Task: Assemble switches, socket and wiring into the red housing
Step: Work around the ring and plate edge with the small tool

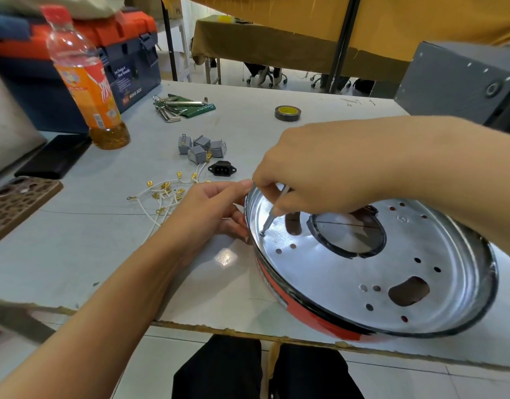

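Note:
The round red housing (291,305) lies open side up at the table's front right, its silver inside showing several holes and a large round opening. My left hand (210,208) grips its left rim. My right hand (320,174) holds a thin grey screwdriver (272,213), tip down on a screw by the inner left wall. Grey switches (200,148) sit in a cluster behind my left hand, a black socket (221,168) beside them. White wires with gold terminals (164,194) lie loose to the left.
An orange drink bottle (88,82) and a blue-orange toolbox (75,61) stand at the back left. Hex keys (173,106), a tape roll (287,113), two phones (20,197) and a grey box (464,82) at the right also share the table.

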`<state>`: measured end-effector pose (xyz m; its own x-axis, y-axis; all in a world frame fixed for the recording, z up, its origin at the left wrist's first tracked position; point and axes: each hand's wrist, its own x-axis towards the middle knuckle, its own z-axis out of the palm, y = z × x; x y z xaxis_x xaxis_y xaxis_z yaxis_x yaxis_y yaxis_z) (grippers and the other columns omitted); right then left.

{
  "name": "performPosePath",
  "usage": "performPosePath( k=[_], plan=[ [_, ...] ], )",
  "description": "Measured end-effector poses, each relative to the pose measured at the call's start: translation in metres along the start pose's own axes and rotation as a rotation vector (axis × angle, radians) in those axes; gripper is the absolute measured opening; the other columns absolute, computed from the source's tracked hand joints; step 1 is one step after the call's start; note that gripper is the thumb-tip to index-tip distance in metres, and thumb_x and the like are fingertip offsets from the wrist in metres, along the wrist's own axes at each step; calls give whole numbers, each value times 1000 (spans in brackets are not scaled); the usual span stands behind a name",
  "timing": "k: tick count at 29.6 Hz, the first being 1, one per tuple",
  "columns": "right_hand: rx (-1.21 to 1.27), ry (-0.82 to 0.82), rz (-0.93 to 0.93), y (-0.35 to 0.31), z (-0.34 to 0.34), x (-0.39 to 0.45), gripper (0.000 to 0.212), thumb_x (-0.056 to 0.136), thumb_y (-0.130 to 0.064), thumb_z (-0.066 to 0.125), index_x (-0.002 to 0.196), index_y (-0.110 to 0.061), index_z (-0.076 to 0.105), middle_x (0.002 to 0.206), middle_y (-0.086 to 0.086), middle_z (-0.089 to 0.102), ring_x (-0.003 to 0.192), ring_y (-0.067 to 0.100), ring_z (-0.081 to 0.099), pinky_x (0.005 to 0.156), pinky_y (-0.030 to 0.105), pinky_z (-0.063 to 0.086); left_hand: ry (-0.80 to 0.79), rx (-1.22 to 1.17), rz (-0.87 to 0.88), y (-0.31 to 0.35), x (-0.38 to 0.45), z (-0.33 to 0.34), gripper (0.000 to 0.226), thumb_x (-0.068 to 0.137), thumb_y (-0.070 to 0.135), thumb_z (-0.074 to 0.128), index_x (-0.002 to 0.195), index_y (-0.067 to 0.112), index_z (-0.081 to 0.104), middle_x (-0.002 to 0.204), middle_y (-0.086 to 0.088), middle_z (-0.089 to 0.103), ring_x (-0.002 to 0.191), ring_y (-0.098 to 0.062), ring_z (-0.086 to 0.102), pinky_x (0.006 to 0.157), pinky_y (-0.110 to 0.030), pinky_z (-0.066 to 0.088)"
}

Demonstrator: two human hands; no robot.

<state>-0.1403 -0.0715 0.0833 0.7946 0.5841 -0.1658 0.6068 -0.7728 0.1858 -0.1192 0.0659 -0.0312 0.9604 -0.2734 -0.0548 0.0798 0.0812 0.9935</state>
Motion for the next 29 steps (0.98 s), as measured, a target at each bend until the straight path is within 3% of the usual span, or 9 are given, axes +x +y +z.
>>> performPosePath(
  k=[2, 5, 8, 13, 16, 18, 21, 24, 29],
  plan=[
    [-4, -4, 2, -2, -3, -2, 23, 90, -28, 55, 101, -12, 67, 77, 2, 53, 49, 11, 31, 43, 15, 30, 1, -2, 1, 1, 0, 1, 28, 91, 25, 57, 75, 8, 73, 67, -12, 67, 45, -16, 58, 45, -20, 49],
    [-37, 0, 3, -5, -5, -3, 24, 92, -30, 52, 102, -14, 66, 76, 1, 52, 49, 11, 31, 42, 16, 24, -1, -1, 7, 1, -1, 2, 31, 91, 21, 56, 67, 10, 72, 57, -5, 64, 40, -12, 55, 42, -16, 46],
    [-74, -16, 17, -6, -7, -2, 23, 92, -30, 51, 101, -14, 66, 65, -3, 43, 48, 12, 30, 41, 16, 27, 1, -11, 7, 2, 0, 1, 32, 92, 19, 56, 65, 11, 71, 51, 1, 59, 37, -9, 51, 40, -15, 43],
    [-6, -34, 30, -5, -7, -2, 22, 91, -29, 55, 89, -10, 66, 62, -2, 42, 48, 12, 31, 50, 7, 34, -12, -18, 7, -1, 1, 1, 36, 93, 21, 54, 63, 13, 72, 46, 7, 56, 36, -8, 50, 40, -15, 44],
    [63, -83, 47, -4, -11, 4, 30, 90, -29, 59, 64, -14, 56, 52, -1, 44, 47, 12, 37, 39, 13, 33, -21, -28, 1, -2, 2, 0, 29, 92, 21, 55, 77, 4, 73, 55, -3, 63, 40, -12, 56, 43, -18, 47],
    [78, -95, 63, -5, -13, 6, 31, 89, -29, 60, 61, -17, 54, 50, -2, 45, 47, 11, 39, 36, 14, 31, -24, -8, -4, -3, 2, -2, 28, 91, 24, 56, 84, 2, 73, 67, -14, 68, 47, -17, 61, 48, -22, 50],
    [49, -85, 57, -4, -10, 2, 35, 91, -30, 58, 60, -17, 48, 54, -3, 45, 50, 11, 40, 42, 19, 30, -20, -12, 4, -4, 3, -3, 29, 91, 26, 56, 83, 5, 74, 75, -17, 70, 53, -19, 62, 51, -24, 52],
    [27, -54, 45, 0, -4, -5, 28, 92, -30, 54, 72, -12, 57, 59, -2, 46, 51, 12, 38, 47, 22, 30, -11, -11, 15, -4, 3, -2, 30, 89, 29, 57, 81, 6, 75, 80, -24, 69, 60, -26, 63, 53, -25, 53],
    [69, -58, 30, 7, -5, -10, 26, 91, -33, 56, 92, -12, 72, 82, 5, 69, 58, 12, 46, 56, 21, 38, -25, -1, 19, -4, 3, -3, 32, 90, 31, 57, 87, 2, 72, 92, -31, 66, 72, -36, 60, 55, -28, 54]
  ],
)
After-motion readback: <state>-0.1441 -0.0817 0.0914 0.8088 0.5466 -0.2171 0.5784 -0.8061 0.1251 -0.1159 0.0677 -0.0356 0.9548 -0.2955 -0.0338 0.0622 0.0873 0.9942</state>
